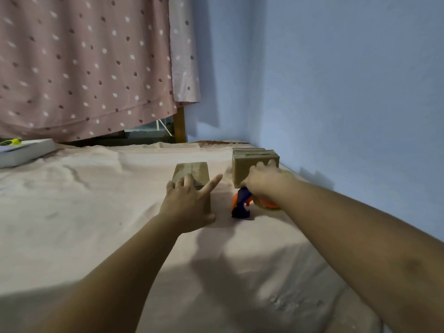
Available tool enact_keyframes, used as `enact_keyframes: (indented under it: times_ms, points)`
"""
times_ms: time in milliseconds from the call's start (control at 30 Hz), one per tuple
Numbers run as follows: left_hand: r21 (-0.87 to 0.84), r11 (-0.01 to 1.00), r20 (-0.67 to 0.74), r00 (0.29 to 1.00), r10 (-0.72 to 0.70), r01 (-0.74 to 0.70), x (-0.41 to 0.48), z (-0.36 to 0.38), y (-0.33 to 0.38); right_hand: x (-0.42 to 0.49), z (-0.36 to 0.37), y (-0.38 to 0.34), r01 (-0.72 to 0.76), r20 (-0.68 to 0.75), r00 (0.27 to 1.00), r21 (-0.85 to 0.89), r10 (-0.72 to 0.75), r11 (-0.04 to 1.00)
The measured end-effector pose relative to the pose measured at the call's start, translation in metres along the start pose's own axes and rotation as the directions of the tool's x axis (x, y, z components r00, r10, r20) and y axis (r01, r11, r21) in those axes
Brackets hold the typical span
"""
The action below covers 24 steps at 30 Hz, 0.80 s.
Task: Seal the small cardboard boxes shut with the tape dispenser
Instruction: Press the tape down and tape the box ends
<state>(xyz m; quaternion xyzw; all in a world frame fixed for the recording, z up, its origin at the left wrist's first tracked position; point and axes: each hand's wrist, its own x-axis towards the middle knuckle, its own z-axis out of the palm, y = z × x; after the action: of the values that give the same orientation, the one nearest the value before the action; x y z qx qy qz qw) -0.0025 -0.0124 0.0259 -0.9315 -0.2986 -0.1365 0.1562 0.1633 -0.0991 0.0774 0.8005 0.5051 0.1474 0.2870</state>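
A small taped cardboard box [199, 170] stands on the pink bed sheet at the centre. My left hand [189, 205] rests on its top and near side with the fingers spread straight and the index finger pointing right. A second cardboard box [242, 168] sits to the right, close to the blue wall, with tape across its top. My right hand [263, 181] grips its near face, fingers curled over it. The orange and blue tape dispenser [241, 204] lies on the sheet just under my right wrist, partly hidden by it.
Another box [249, 149] shows just behind the right one. The blue wall [336, 104] runs along the right side of the bed. A white book [24, 152] lies at the far left edge. A spotted pink curtain [84, 68] hangs behind the bed.
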Motion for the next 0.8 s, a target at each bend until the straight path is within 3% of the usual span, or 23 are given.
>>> enact_keyframes:
  times_ms: [167,267,500,567,633,700,733,800]
  points:
    - [0.058,0.997,0.058,0.997,-0.049,0.045,0.001,-0.011,0.009,-0.004,-0.006,0.015,-0.02,-0.003,1.0,-0.029,0.02,0.999]
    - [0.054,0.998,0.075,0.996,-0.043,0.039,0.001,-0.015,0.011,-0.015,-0.018,0.023,-0.02,0.011,1.0,0.041,0.02,0.999]
    - [0.085,0.996,0.202,0.979,0.0,-0.017,0.002,-0.014,0.01,-0.037,-0.04,0.045,0.0,-0.137,0.99,0.093,0.013,0.996]
    - [-0.045,0.999,0.086,0.996,0.022,-0.018,-0.005,-0.01,0.02,-0.044,-0.049,0.053,0.017,-0.183,0.983,0.138,0.009,0.99]
    - [-0.218,0.972,-0.239,0.97,0.035,-0.088,-0.013,-0.004,0.039,-0.049,-0.056,0.06,0.028,-0.227,0.974,0.186,0.015,0.982]
    - [-0.548,0.831,-0.43,0.884,-0.185,-0.093,-0.02,-0.01,0.065,-0.054,-0.063,0.063,0.045,-0.263,0.965,0.211,0.013,0.976]
    - [-0.752,0.657,-0.377,0.853,-0.36,-0.055,-0.021,-0.018,0.078,-0.057,-0.067,0.063,0.052,-0.277,0.961,0.211,0.009,0.976]
    - [-0.973,0.22,-0.07,0.823,-0.564,0.068,-0.016,-0.032,0.1,-0.062,-0.073,0.062,0.051,-0.3,0.954,0.209,0.014,0.977]
